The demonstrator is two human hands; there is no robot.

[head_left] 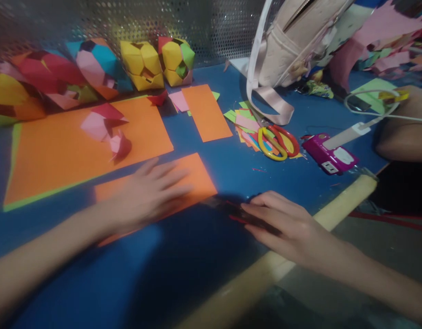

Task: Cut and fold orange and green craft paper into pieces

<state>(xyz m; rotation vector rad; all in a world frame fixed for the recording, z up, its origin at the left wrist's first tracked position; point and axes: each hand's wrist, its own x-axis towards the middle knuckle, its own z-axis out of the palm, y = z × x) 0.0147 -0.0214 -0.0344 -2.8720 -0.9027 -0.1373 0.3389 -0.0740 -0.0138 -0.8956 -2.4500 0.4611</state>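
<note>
My left hand lies spread on a folded orange sheet of paper, its fingers blurred by motion. In my right hand is a dark utility knife with a bit of red on it; its thin tip points left to the sheet's right corner. Whether the tip touches the paper I cannot tell. Behind my left hand lies a larger orange sheet over a green one, with pink folded paper pieces on top. A narrower orange paper strip lies farther back.
Folded paper balls line the perforated metal wall. Scissors with yellow and red handles rest on paper scraps. A purple power adapter and a pale backpack are at right, with another person's arm beyond. The table edge runs below.
</note>
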